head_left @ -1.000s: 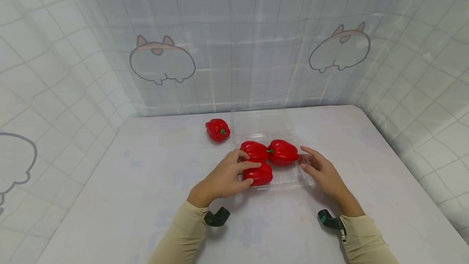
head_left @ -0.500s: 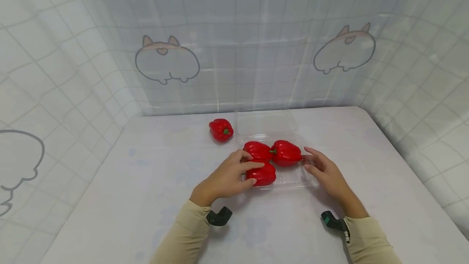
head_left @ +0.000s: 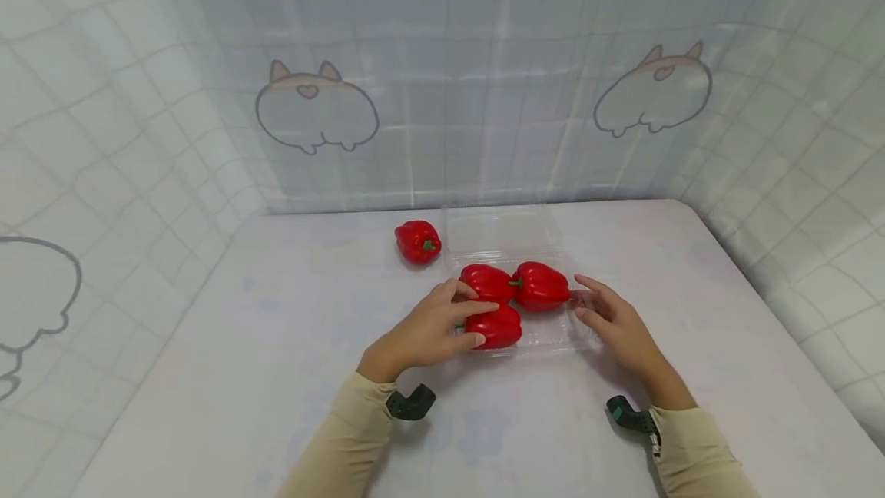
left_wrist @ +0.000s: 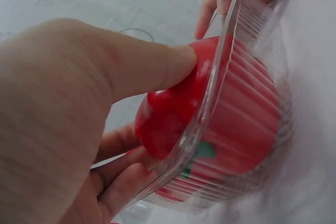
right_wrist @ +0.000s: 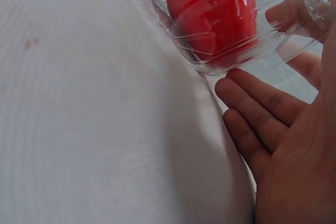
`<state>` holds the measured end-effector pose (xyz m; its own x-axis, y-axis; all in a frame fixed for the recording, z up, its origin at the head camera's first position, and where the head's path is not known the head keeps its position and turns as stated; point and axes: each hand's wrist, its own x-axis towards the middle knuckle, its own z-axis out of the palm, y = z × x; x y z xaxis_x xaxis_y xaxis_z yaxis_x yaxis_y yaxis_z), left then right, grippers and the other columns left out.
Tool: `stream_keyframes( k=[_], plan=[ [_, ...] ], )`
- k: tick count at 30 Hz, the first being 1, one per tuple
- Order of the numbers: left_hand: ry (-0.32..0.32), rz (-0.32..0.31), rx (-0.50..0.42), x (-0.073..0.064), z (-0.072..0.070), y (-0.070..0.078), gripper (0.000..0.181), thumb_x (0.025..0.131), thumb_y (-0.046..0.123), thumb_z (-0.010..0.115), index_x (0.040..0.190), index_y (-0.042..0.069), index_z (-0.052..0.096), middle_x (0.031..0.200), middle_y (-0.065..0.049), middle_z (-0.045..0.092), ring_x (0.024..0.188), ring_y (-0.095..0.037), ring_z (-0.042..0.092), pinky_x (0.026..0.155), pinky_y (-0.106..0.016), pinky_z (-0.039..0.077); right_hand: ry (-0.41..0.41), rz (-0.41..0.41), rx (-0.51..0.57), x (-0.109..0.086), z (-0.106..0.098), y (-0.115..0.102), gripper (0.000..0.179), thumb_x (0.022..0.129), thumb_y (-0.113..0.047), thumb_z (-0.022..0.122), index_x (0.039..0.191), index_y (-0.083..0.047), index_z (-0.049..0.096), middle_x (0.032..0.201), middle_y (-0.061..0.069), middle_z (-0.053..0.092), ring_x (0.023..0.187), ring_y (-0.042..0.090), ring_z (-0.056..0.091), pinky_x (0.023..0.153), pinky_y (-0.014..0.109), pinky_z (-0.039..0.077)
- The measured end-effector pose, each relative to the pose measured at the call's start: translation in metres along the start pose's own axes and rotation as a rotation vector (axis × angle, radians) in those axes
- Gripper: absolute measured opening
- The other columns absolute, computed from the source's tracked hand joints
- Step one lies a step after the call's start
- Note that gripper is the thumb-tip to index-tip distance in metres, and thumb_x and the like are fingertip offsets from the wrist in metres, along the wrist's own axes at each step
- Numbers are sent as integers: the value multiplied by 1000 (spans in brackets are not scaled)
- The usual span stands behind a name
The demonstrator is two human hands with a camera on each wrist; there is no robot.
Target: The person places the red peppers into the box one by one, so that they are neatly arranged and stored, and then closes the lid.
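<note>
Red bell peppers fill part of a clear plastic clamshell box (head_left: 549, 336) on the table. My left hand (head_left: 430, 327) holds the front-left bell pepper (head_left: 503, 327), thumb on its near side and fingers over its top and far side. In the left wrist view this bell pepper (left_wrist: 244, 114) stands inside the ribbed wall, green stem low against the plastic. Behind it lie a back-left bell pepper (head_left: 485, 280) and a right bell pepper (head_left: 541, 287). At the box's right side my right hand (head_left: 618, 327) has thumb and index over the rim, other fingers (right_wrist: 257, 98) outside the wall.
Beyond the peppers, the box's clear lid (head_left: 501, 229) lies folded back. Another red bell pepper (head_left: 418, 243) sits on the table left of the lid. A white tabletop (head_left: 242, 375) spreads around, with a gridded curtain (head_left: 442, 114) behind it.
The head view has shifted slightly, moving the whole scene a little to the right in it. Both hands and the peppers keep their places.
</note>
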<state>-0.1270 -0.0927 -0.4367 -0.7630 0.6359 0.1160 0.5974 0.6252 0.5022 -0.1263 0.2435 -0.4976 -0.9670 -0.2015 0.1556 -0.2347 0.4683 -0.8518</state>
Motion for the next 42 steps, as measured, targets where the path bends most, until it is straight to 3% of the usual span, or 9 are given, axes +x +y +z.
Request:
stream_keyframes(
  k=[6,12,20,28,33,38,42],
  plan=[
    [-24,-59,-90,5,-2,0,66,87,31,77,148,28,51,130,5,49,121,-12,44,86,-27,53,20,7,-31,-2,-4,1,57,102,-23,58,155,-16,38,140,18,56,127,37,55,98,52,47],
    [-27,-96,-155,4,-3,-3,62,86,30,79,143,23,57,128,6,51,121,-13,46,87,-29,54,14,-6,1,-3,-1,4,58,101,-21,60,155,-14,38,142,20,54,128,39,54,98,53,47],
    [-37,-117,-218,2,-5,-7,57,86,31,78,140,27,59,131,10,52,121,-10,48,88,-31,54,10,4,-5,-5,0,5,59,100,-21,62,154,-14,39,142,17,55,127,36,57,96,50,49],
    [59,-98,-281,3,-6,-16,46,91,27,73,136,22,62,123,8,59,111,-19,58,86,-31,55,-6,-48,-42,3,-2,2,57,100,-18,61,153,-13,40,137,17,59,125,35,58,101,53,45],
    [175,-100,-340,2,-1,-23,35,95,22,69,129,18,66,118,9,64,106,-14,61,89,-35,54,1,-47,-37,6,-2,2,55,101,-18,61,152,-13,42,137,15,60,125,33,58,100,52,46],
    [314,-89,-294,1,-3,-31,27,94,15,69,122,14,70,111,8,68,98,-10,63,85,-36,56,4,-50,-25,2,1,5,54,101,-17,61,151,-13,44,138,16,59,127,34,56,100,52,46],
    [356,-72,-214,3,-12,-41,26,95,12,68,120,10,71,110,4,70,96,-11,64,84,-34,57,11,-31,-16,0,5,4,54,100,-19,62,151,-14,44,140,16,58,128,35,55,100,53,45]
  ],
)
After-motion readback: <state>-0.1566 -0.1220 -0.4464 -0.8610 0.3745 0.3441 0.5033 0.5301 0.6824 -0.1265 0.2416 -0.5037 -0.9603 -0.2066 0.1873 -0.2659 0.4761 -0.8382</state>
